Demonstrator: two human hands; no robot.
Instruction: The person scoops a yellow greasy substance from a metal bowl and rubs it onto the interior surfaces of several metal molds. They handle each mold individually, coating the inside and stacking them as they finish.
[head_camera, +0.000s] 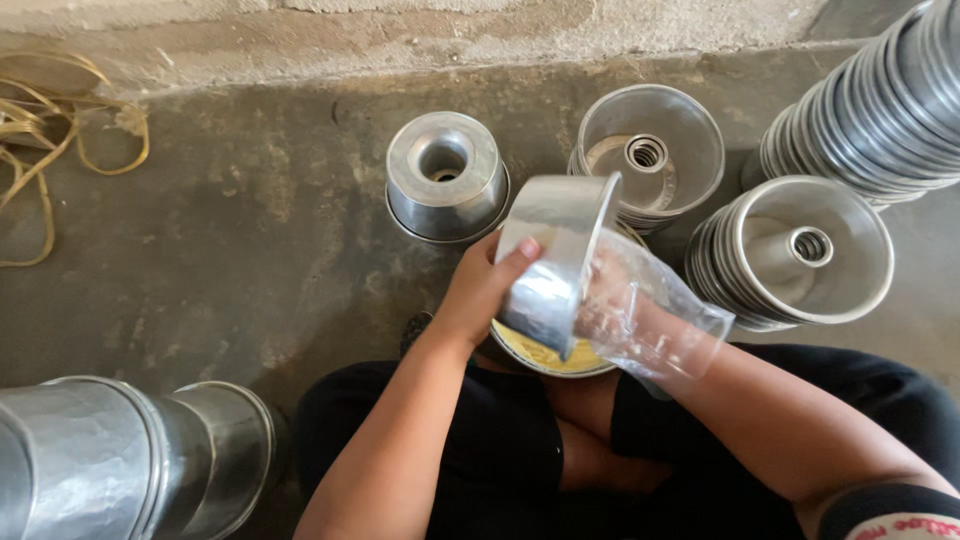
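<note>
Concrete floor (220, 260) w/ stacks of tube pans (800, 250) around. Left hand (480, 285) clamps the tilted metal pan (555, 255) by its outer wall, thumb on top. Right hand (625, 300), in clear plastic bag (670, 320), is pressed inside it; grip can't tell.

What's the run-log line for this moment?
left hand: grips tilted metal mould | right hand: in clear plastic bag, inside mould | below: bowl of yellow grease | around: stacked moulds
</note>
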